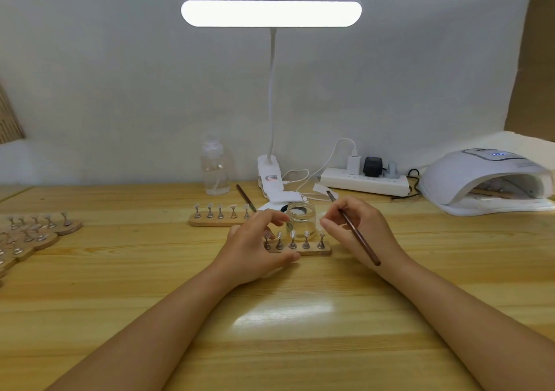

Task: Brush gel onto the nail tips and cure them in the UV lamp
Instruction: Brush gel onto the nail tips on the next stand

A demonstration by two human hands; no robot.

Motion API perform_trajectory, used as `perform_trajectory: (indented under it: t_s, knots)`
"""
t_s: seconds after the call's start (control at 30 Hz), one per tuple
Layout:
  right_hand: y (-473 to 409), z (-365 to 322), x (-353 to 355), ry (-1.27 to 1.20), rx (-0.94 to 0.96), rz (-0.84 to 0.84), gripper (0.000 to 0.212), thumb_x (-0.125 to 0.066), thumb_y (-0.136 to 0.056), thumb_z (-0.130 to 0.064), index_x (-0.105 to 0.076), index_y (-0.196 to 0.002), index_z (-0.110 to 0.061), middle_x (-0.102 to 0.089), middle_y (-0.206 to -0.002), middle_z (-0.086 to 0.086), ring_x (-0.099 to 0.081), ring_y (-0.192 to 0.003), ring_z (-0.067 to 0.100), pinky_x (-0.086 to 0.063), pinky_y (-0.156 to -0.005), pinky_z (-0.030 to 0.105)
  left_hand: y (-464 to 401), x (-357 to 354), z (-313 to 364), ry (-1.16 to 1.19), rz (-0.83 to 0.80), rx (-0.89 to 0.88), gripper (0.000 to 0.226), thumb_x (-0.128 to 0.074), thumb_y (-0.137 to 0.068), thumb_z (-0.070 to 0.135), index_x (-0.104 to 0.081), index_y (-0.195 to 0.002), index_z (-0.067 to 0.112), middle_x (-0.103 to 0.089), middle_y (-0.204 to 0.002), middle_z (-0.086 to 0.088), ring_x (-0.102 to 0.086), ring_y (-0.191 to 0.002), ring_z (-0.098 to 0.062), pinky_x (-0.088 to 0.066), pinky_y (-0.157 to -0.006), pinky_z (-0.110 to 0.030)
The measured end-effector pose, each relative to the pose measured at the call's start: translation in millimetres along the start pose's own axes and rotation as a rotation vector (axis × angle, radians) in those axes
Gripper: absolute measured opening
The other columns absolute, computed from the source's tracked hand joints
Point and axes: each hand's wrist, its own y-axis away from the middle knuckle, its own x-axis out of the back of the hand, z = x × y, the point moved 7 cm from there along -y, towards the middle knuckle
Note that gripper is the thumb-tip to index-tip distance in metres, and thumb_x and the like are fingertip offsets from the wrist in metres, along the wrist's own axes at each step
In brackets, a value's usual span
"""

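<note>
A wooden strip carrying several nail tips on metal stands lies at the table's middle. My left hand rests over its left end, thumb against the front edge and fingers curled above the strip. My right hand holds a dark brown brush, handle pointing toward me, bristle end up near a white slip. A small clear glass jar stands just behind the strip, between my hands. The white UV lamp sits at the right with a wooden strip inside its opening.
A second strip of nail tips lies behind on the left, with another brush near it. More strips crowd the left edge. A clear bottle, a clip desk lamp and a power strip line the back wall.
</note>
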Motion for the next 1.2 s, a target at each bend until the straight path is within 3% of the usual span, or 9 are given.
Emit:
perform_trajectory:
  t_s: [0.2, 0.4, 0.7, 1.2]
  knots:
    - [-0.3, -6.0, -2.0, -0.006, 0.033, -0.118, 0.013, -0.069, -0.079, -0.007, -0.06, -0.081, -0.016, -0.064, -0.083, -0.002, -0.062, -0.076, 0.002, -0.05, -0.072, 0.013, -1.4, -0.7, -4.3, 0.025, 0.003, 0.008, 0.045, -0.077, -0.067, 0.036, -0.045, -0.096, 0.047, -0.059, -0.091, 0.015, -0.051, -0.082, 0.004, -0.04, -0.096, -0.041]
    - [-1.6, -1.4, -2.7, 0.068, 0.037, -0.267, 0.007, -0.069, -0.08, -0.011, -0.064, -0.085, -0.014, -0.067, -0.085, -0.003, -0.062, -0.077, -0.001, -0.05, -0.074, 0.012, -3.3, -0.9, -11.7, 0.064, 0.015, 0.026, 0.043, -0.078, -0.066, 0.032, -0.047, -0.092, 0.046, -0.061, -0.081, 0.013, -0.051, -0.075, 0.006, -0.041, -0.078, -0.019]
    - [1.0, -1.8, -5.3, 0.017, 0.041, -0.299, 0.009, -0.069, -0.08, -0.009, -0.063, -0.083, -0.015, -0.067, -0.081, -0.003, -0.063, -0.072, -0.003, -0.045, -0.066, 0.006, -4.2, -0.3, -13.3, 0.073, 0.009, 0.041, 0.043, -0.078, -0.067, 0.031, -0.047, -0.093, 0.045, -0.063, -0.083, 0.013, -0.052, -0.079, 0.001, -0.044, -0.076, -0.02]
    - [1.5, -2.2, -5.9, 0.01, 0.021, -0.297, 0.015, -0.073, -0.076, -0.01, -0.062, -0.083, -0.017, -0.067, -0.085, -0.005, -0.062, -0.072, -0.004, -0.046, -0.067, 0.007, -4.4, 0.3, -12.8, 0.099, -0.001, 0.053, 0.045, -0.078, -0.067, 0.029, -0.048, -0.096, 0.043, -0.063, -0.084, 0.014, -0.052, -0.08, -0.002, -0.045, -0.077, -0.024]
